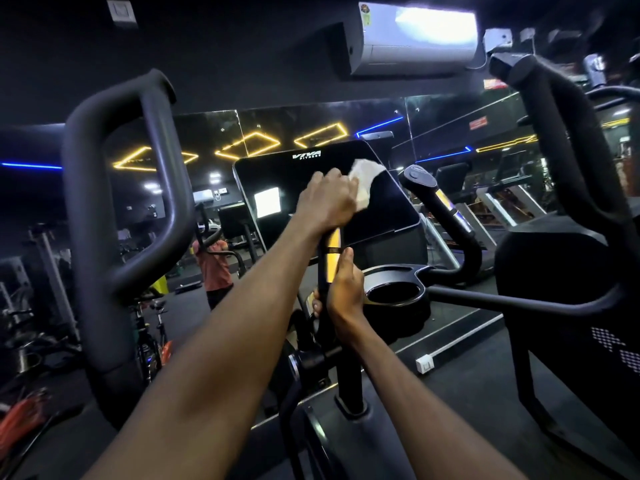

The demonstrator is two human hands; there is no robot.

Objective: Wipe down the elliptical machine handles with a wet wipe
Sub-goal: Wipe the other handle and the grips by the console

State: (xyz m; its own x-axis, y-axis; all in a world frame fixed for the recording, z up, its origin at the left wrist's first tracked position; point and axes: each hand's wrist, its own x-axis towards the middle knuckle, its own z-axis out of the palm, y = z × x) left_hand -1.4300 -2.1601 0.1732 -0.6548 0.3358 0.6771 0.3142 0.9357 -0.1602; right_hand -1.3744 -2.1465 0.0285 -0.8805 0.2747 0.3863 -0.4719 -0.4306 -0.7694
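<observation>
From the head camera, two hands, one wet wipe and four handles are counted: two large outer loop handles and two short inner grips. The left hand (327, 199) is clenched around the top of the left inner grip (331, 261), with the white wet wipe (364, 183) bunched between its fingers (334, 176) and the grip, in front of the dark console screen (311, 188). The right hand (343, 289) is wrapped around the same grip lower down, below its yellow band. The right inner grip (440, 206) stands untouched beside the screen. The left loop handle (104, 237) and right loop handle (561, 133) flank the arms, with open room between them.
</observation>
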